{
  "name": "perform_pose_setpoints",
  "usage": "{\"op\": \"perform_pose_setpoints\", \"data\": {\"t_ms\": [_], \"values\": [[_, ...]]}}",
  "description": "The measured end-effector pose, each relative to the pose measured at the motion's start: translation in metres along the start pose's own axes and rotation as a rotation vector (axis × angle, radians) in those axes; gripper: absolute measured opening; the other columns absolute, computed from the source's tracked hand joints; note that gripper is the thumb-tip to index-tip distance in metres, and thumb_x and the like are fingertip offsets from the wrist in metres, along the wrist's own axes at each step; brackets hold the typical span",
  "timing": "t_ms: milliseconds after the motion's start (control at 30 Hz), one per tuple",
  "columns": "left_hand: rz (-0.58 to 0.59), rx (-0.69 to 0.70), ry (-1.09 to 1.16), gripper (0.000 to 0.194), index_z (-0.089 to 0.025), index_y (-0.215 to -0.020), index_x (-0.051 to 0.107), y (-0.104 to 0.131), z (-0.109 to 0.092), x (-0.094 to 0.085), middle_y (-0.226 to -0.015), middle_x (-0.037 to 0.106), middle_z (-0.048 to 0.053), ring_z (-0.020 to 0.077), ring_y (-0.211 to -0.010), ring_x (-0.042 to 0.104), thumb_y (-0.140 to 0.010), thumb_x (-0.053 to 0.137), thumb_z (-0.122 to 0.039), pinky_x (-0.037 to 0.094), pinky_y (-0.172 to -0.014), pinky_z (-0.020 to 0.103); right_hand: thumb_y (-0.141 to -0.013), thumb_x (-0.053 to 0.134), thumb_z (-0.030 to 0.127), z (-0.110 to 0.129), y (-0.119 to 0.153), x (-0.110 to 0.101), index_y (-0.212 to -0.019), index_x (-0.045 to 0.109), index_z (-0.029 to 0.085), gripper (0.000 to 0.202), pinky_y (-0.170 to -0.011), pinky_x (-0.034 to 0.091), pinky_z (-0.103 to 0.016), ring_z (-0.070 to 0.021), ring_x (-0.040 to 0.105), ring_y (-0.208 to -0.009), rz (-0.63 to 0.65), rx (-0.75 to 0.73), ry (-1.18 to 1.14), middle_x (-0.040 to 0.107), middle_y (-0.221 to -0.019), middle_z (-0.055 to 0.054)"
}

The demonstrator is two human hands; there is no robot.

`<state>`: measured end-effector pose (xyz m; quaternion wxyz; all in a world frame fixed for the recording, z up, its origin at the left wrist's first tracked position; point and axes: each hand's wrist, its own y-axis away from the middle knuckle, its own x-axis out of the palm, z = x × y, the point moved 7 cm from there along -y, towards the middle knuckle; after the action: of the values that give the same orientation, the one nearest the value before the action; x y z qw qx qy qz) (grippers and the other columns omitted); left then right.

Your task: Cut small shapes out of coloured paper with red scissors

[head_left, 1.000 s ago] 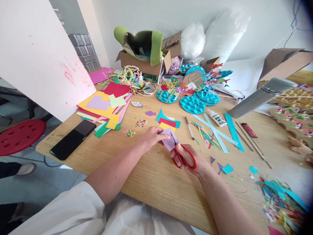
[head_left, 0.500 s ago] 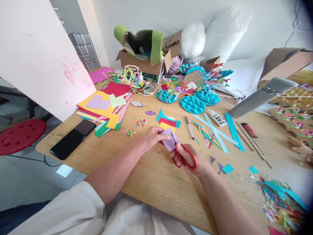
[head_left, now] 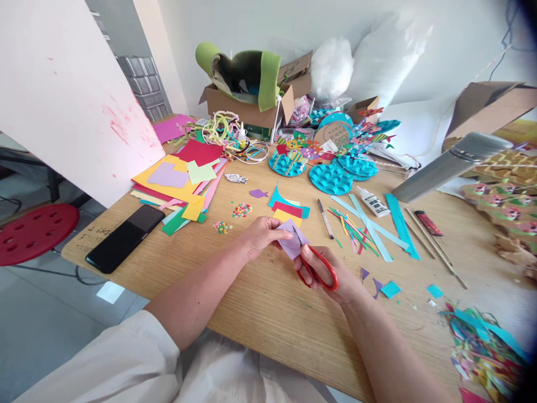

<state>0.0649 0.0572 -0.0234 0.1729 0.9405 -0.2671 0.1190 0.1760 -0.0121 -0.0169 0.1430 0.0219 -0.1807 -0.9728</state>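
Note:
My left hand (head_left: 266, 236) pinches a small piece of light purple paper (head_left: 288, 244) by its left edge, above the wooden table. Faint drawn lines show on the paper. In my right hand (head_left: 325, 271) is a pair of scissors with red handles (head_left: 326, 267), my fingers through the loops. The scissor blades lie across the purple paper, pointing up and to the left. Just beyond my hands are yellow, red and blue paper pieces (head_left: 289, 209). A purple paper fish (head_left: 258, 193) lies farther left, near heaps of coloured paper dots (head_left: 242, 210).
On the left are a black phone (head_left: 125, 238) and stacked coloured paper (head_left: 168, 187). A pen (head_left: 325, 218), paper strips (head_left: 353, 230), a glue bottle (head_left: 373, 202) and a grey flask (head_left: 453, 166) lie to the right. Paper scraps (head_left: 486, 347) fill the near right corner. Blue egg-tray discs (head_left: 331, 179) stand behind.
The scissors have shifted very slightly against the purple paper. My left hand keeps its hold, and everything else stays in place.

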Motion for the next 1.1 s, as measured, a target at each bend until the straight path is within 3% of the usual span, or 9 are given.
{"op": "perform_pose_setpoints", "data": {"t_ms": [767,1100], "values": [[0.01,-0.018,0.053,0.034,-0.011,-0.077,0.07,0.0009,0.0009,0.0015,-0.074,0.067,0.004,0.0115,-0.065,0.059,-0.056,0.08,-0.036,0.043,-0.064,0.025,-0.073,0.057,0.077,-0.0037,-0.0009,-0.0019,-0.067,0.06,0.015,0.062,-0.039,0.024,-0.023,-0.0075,0.037,-0.034,-0.012,-0.002,0.017,0.045,-0.04,0.004],[0.017,-0.02,0.056,0.031,-0.011,-0.075,0.068,0.0014,0.0002,0.0026,-0.072,0.067,0.004,0.0116,-0.063,0.06,-0.056,0.08,-0.032,0.044,-0.065,0.025,-0.075,0.057,0.076,-0.0016,-0.0008,-0.0018,-0.069,0.062,0.015,0.062,-0.039,0.028,-0.023,-0.008,0.041,-0.036,-0.015,-0.011,0.027,0.052,-0.045,0.001]]}}
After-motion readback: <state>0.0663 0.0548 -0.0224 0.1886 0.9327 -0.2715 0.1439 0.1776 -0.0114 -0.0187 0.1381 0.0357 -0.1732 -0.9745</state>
